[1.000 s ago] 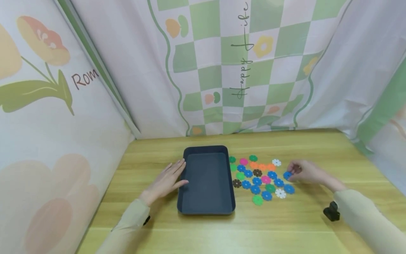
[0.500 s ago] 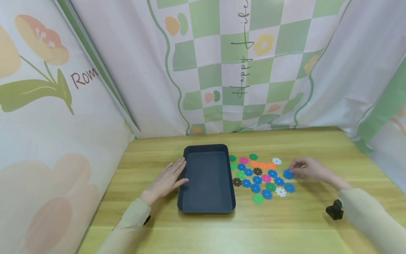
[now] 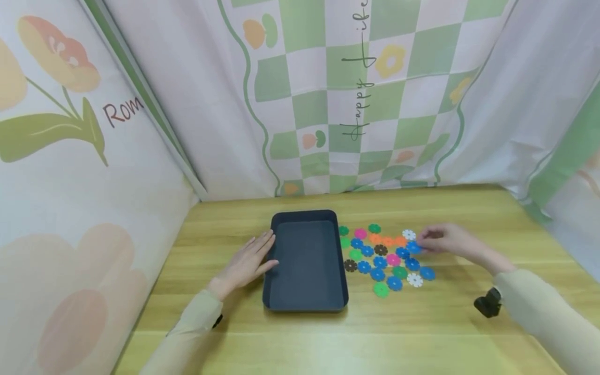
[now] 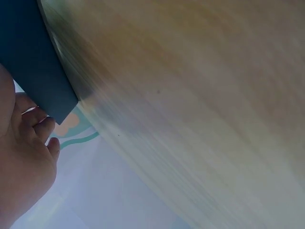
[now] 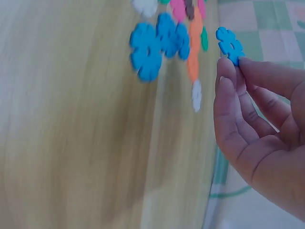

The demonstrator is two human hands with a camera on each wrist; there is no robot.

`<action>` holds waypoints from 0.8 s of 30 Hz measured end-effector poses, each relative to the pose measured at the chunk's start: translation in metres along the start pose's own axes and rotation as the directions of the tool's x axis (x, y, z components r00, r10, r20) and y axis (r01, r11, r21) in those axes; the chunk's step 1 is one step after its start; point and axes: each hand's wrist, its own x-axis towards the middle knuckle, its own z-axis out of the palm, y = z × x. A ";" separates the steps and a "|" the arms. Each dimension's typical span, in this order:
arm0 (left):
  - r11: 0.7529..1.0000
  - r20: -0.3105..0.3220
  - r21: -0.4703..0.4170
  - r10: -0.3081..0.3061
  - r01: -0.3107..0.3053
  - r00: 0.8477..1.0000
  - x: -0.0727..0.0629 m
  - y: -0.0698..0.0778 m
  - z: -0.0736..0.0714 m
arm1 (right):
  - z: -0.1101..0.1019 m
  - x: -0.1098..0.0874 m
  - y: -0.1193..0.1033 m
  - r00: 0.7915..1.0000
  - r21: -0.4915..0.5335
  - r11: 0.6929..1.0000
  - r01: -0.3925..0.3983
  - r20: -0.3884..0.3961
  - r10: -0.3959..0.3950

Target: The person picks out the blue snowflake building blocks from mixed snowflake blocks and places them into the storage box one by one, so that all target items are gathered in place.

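Between thumb and fingertips, my right hand (image 3: pixel 445 240) pinches a blue flower-shaped plastic disc (image 5: pixel 230 46). In the right wrist view it is raised off the table, while in the head view it overlaps the right side of the spread of discs. My left hand (image 3: pixel 247 260) lies with straight fingers along the left wall of a dark rectangular tray (image 3: pixel 305 306), the thumb over its rim. The tray's bare bottom shows. Right of it lie several notched discs in blue, green, orange, pink, brown and white, among them a pink disc (image 3: pixel 393 260) and a white disc (image 3: pixel 414 280).
The discs lie flat on a wooden table (image 3: pixel 300 344), close beside the tray's right wall. A curtain (image 3: pixel 309 104) with green checks hangs along the table's back edge. A printed fabric wall (image 3: pixel 94 208) stands at the left.
The right hand has lifted the blue disc from the right edge of the spread and moved it left and slightly away from me. The left hand stays at the tray.
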 end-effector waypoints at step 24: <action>1.000 0.013 0.012 -0.002 0.002 1.000 0.003 -0.002 0.002 | 0.068 0.048 -0.084 0.986 0.201 0.980 0.007 0.159 -0.040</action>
